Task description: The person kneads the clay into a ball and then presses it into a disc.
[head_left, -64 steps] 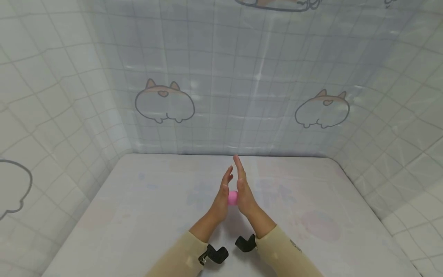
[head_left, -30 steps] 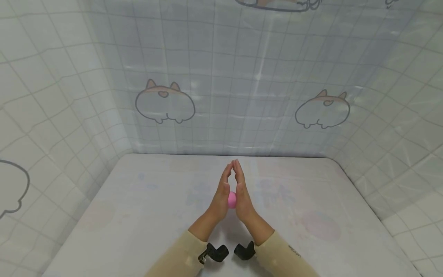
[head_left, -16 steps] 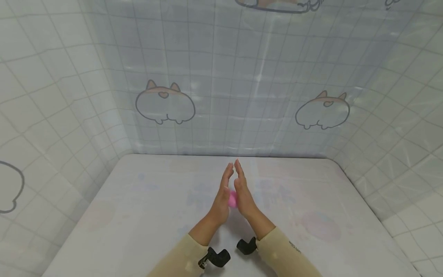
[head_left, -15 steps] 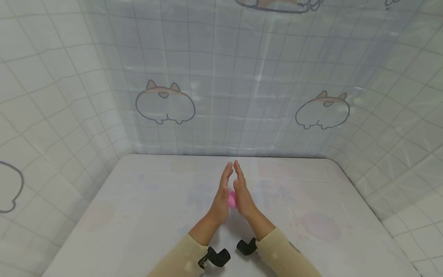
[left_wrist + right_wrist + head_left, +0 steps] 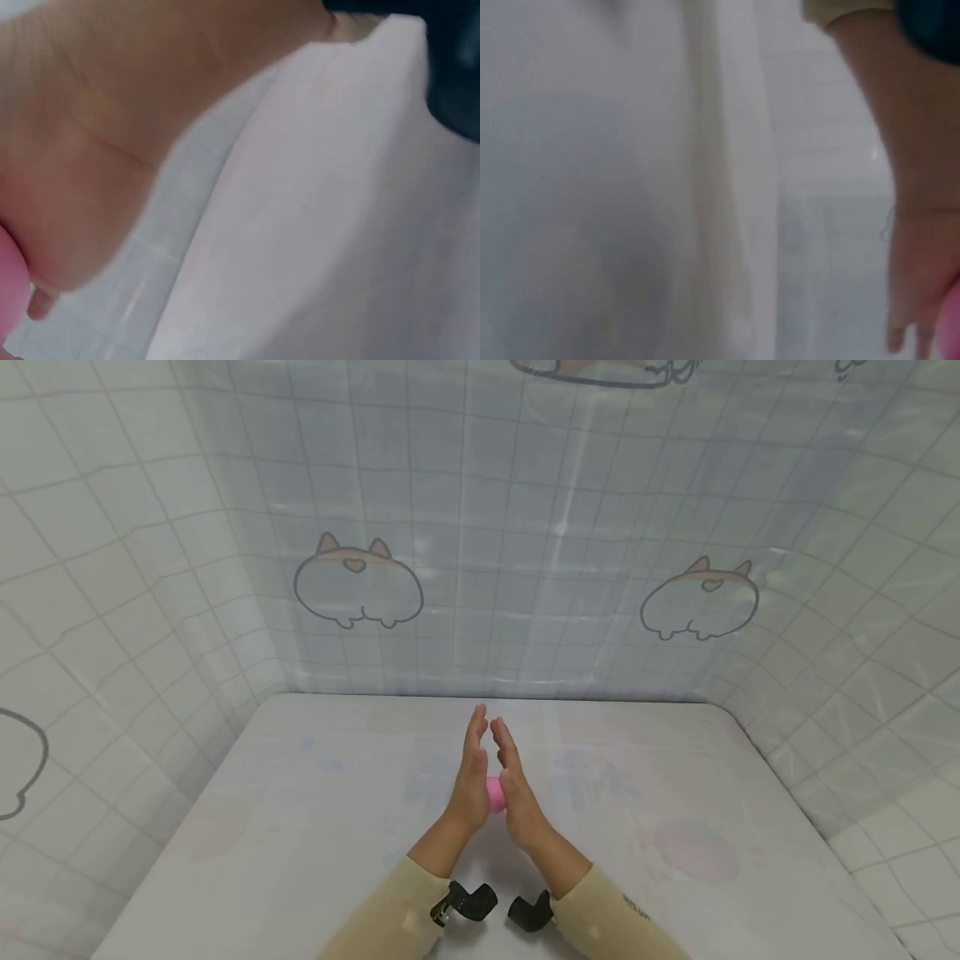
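In the head view a smooth pink ball (image 5: 495,795) sits pressed between two flat palms above the table. The left hand (image 5: 469,785) touches it from the left, its fingers straight and pointing away from the body. From the other side, the right hand (image 5: 522,806) lies against the ball with straight fingers. A narrow gap separates the fingertips, the left ones slightly farther forward. At the left wrist view's edge, part of the ball (image 5: 10,285) shows against the palm. The right wrist view also catches a slice of the ball (image 5: 951,326) beside the palm.
A white table (image 5: 300,827) with faint coloured prints lies under the hands. Grid-patterned sheeting (image 5: 480,568) with cartoon animal drawings rises behind and along both sides. Black wrist mounts (image 5: 474,902) stick out from the cream sleeves (image 5: 397,910).
Both hands have shifted a little left with the ball between them. The left hand has slid forward and the right hand back; earlier, their fingertips met, then parted.
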Demonstrator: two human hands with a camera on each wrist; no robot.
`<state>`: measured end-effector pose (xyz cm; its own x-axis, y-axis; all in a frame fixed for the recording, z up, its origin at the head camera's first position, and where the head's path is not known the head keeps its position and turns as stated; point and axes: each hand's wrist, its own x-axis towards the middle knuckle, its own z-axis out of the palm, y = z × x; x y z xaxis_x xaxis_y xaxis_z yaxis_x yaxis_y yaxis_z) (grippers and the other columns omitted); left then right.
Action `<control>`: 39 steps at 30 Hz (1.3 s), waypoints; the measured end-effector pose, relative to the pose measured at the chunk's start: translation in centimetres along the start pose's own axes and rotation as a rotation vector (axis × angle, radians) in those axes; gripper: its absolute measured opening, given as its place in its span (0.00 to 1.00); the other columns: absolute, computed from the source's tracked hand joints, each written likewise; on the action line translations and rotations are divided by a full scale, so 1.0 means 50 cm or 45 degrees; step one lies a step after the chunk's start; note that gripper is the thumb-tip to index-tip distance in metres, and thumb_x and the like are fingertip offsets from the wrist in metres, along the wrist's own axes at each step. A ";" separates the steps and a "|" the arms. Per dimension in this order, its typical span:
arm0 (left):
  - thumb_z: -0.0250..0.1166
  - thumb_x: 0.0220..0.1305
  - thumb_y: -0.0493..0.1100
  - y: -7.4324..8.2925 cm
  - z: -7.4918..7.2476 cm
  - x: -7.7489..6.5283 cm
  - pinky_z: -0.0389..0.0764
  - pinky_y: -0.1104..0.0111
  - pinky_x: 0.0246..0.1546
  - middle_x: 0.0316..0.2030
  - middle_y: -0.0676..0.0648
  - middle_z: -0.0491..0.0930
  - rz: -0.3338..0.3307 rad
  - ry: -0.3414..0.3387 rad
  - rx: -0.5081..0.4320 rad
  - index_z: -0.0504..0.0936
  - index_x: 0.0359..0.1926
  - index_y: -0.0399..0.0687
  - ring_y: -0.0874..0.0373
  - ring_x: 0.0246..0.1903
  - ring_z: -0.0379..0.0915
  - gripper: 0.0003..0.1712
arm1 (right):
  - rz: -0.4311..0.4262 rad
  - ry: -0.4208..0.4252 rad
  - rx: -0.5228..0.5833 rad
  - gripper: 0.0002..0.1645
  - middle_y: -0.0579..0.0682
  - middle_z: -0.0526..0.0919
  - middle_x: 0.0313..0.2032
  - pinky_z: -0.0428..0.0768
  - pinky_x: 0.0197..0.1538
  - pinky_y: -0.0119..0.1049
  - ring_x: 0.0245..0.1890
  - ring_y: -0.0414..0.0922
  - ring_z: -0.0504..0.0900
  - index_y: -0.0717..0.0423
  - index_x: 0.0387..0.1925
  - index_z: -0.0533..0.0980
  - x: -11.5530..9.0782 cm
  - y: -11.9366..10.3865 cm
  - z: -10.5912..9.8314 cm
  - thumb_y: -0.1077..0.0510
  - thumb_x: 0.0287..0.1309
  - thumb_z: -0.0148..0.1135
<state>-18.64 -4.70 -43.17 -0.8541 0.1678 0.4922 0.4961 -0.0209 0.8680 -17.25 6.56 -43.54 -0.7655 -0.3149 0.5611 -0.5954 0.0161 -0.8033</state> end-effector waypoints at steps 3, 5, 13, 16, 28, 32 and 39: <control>0.31 0.73 0.74 -0.003 0.002 -0.003 0.49 0.30 0.65 0.78 0.43 0.46 -0.064 -0.027 0.048 0.41 0.80 0.52 0.44 0.75 0.43 0.47 | -0.010 0.040 0.010 0.44 0.57 0.43 0.78 0.46 0.74 0.37 0.77 0.56 0.43 0.54 0.80 0.37 0.003 -0.011 -0.002 0.33 0.76 0.24; 0.32 0.72 0.75 -0.005 0.006 -0.007 0.49 0.31 0.65 0.78 0.44 0.45 -0.107 -0.051 0.077 0.41 0.80 0.54 0.45 0.76 0.43 0.47 | -0.016 0.075 -0.013 0.44 0.57 0.44 0.78 0.47 0.74 0.37 0.77 0.57 0.44 0.54 0.80 0.37 0.006 -0.017 -0.005 0.33 0.76 0.24; 0.32 0.76 0.69 -0.003 0.025 -0.026 0.45 0.35 0.68 0.79 0.46 0.39 -0.115 -0.161 0.072 0.42 0.80 0.52 0.46 0.77 0.38 0.42 | 0.085 0.191 -0.092 0.45 0.57 0.47 0.78 0.45 0.73 0.62 0.77 0.55 0.46 0.54 0.80 0.38 0.026 -0.013 -0.027 0.32 0.76 0.26; 0.29 0.75 0.72 0.004 0.030 -0.028 0.47 0.36 0.68 0.79 0.48 0.38 -0.113 -0.183 0.050 0.42 0.80 0.55 0.47 0.76 0.39 0.43 | 0.156 0.220 -0.093 0.42 0.54 0.47 0.78 0.46 0.72 0.65 0.77 0.53 0.47 0.48 0.80 0.39 0.030 -0.002 -0.032 0.34 0.76 0.29; 0.28 0.73 0.74 0.020 0.016 -0.017 0.50 0.33 0.66 0.78 0.46 0.44 -0.096 -0.073 0.013 0.39 0.80 0.56 0.46 0.76 0.41 0.45 | 0.382 0.104 -0.078 0.38 0.48 0.43 0.79 0.51 0.70 0.65 0.76 0.54 0.48 0.41 0.80 0.39 0.016 0.017 -0.014 0.42 0.77 0.35; 0.28 0.71 0.76 0.014 0.006 0.001 0.47 0.32 0.66 0.78 0.45 0.44 -0.081 -0.033 -0.003 0.38 0.80 0.54 0.46 0.76 0.41 0.48 | 0.248 0.054 -0.070 0.35 0.54 0.44 0.79 0.52 0.70 0.66 0.76 0.56 0.48 0.50 0.80 0.39 0.008 0.020 -0.002 0.52 0.78 0.30; 0.29 0.71 0.76 -0.007 -0.003 0.006 0.45 0.31 0.66 0.78 0.44 0.46 -0.150 -0.026 -0.047 0.40 0.80 0.56 0.47 0.76 0.41 0.48 | 0.047 0.042 0.066 0.44 0.59 0.44 0.78 0.44 0.71 0.65 0.77 0.58 0.43 0.53 0.80 0.37 0.007 -0.001 0.000 0.32 0.76 0.21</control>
<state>-19.07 -4.78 -43.32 -0.9026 0.1917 0.3854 0.3859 -0.0361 0.9218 -17.49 6.42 -43.31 -0.7949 -0.2834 0.5364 -0.5537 -0.0223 -0.8324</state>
